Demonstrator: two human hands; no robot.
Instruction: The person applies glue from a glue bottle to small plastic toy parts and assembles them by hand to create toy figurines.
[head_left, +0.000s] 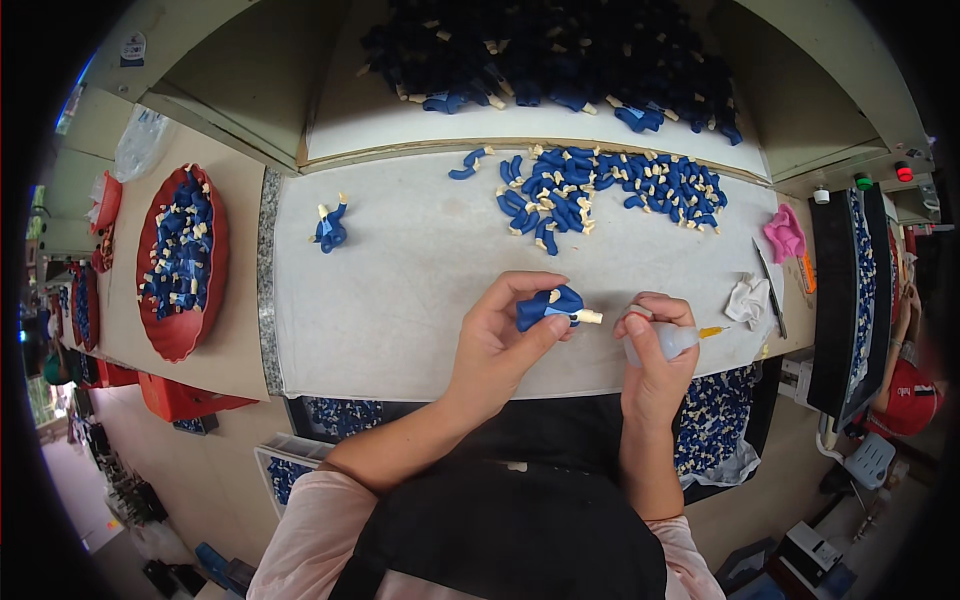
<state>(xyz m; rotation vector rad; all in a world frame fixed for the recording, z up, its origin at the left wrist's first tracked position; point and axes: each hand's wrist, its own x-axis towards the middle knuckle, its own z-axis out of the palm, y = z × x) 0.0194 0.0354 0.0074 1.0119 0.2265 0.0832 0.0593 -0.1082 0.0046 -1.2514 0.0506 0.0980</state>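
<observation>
Over the near part of the white work surface, my left hand [496,350] grips a blue figurine body [538,308] with a cream hand and a cream peg pointing right. Just to its right, my right hand [655,345] is wrapped round a small translucent squeeze bottle [680,342], whose orange needle tip points right, away from the figurine. A gap separates the bottle from the figurine. Farther off lies a pile of blue arm pieces [555,195] with cream hands. One assembled blue figurine body [330,228] rests alone at the far left.
On the left, a red oval basket [207,320] contains several blue figures. A shelf [470,122] behind the surface bears many more. At the right lie a pink cloth-like piece [785,234], crumpled white tissue [748,300] and a thin dark tool [770,285]. Boxes of parts [715,425] stand below the front edge.
</observation>
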